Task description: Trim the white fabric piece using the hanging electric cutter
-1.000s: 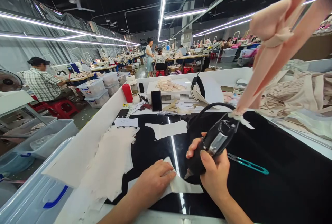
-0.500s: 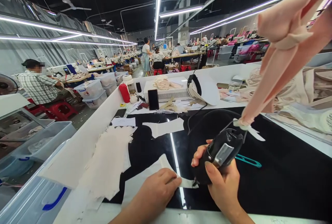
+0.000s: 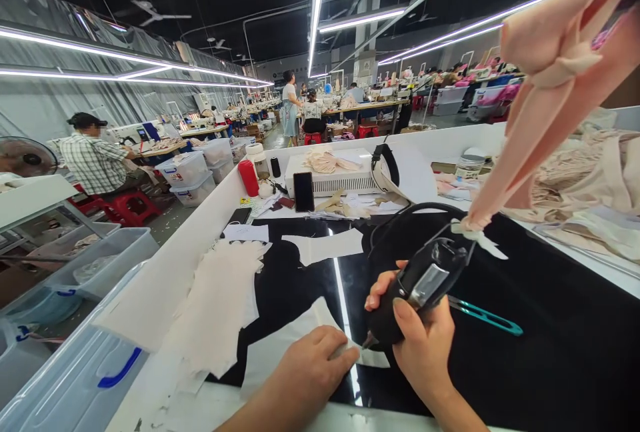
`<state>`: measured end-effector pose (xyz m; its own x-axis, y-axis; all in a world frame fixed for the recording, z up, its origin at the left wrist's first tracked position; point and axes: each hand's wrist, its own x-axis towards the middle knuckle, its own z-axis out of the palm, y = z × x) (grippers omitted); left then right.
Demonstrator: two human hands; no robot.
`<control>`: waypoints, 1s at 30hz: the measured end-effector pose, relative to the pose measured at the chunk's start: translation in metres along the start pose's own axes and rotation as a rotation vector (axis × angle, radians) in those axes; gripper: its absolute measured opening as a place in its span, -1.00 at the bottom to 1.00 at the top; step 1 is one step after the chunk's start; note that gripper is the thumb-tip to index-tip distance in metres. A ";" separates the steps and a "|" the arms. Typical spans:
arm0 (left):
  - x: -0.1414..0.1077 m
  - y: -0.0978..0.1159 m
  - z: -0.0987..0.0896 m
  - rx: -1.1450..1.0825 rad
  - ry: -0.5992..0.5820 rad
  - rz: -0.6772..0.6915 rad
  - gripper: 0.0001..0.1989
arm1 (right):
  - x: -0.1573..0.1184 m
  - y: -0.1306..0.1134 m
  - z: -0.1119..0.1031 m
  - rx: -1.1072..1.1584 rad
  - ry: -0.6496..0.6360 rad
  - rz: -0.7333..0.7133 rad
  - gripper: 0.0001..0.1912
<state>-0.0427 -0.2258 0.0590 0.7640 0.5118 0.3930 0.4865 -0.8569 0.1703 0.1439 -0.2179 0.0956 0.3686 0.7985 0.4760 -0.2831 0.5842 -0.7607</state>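
In the head view my right hand is wrapped round a black corded handheld power tool, tilted with its narrow tip pointing down and left. The tip is right beside a thin strip of a white fabric piece. My left hand lies on that piece, fingers together and curled, holding it against the black tabletop. A knotted pink fabric strap runs down to the tool's rear end. To the right of my right hand lies a teal slim-handled tool.
Stacked cream fabric pieces lie at left, another white cut piece farther back. A white machine box, a phone and a white visor stand behind. Beige fabric is heaped right. Co-workers sit beyond.
The tool's tip has shifted left along the white strip, closer to my left hand's fingers. The whole view has swung slightly left.
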 end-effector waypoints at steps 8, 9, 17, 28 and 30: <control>-0.001 0.001 0.004 -0.001 -0.001 -0.023 -0.79 | 0.001 0.011 0.006 0.001 -0.036 -0.004 -0.66; -0.001 0.001 0.003 -0.003 -0.005 -0.027 -0.78 | 0.001 0.011 0.006 0.001 -0.039 -0.001 -0.66; -0.001 0.000 0.004 -0.017 0.013 -0.073 -0.73 | 0.003 0.012 0.009 -0.002 0.002 0.019 -0.69; -0.004 -0.002 0.004 -0.085 -0.011 -0.120 -0.64 | 0.005 0.020 0.014 -0.010 -0.016 0.014 -0.72; -0.004 -0.001 0.002 -0.095 0.001 -0.121 -0.65 | 0.006 0.019 0.016 0.008 -0.002 0.017 -0.69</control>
<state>-0.0460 -0.2267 0.0553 0.7021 0.6114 0.3650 0.5325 -0.7911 0.3010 0.1269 -0.1994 0.0905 0.3621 0.8085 0.4640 -0.2965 0.5718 -0.7650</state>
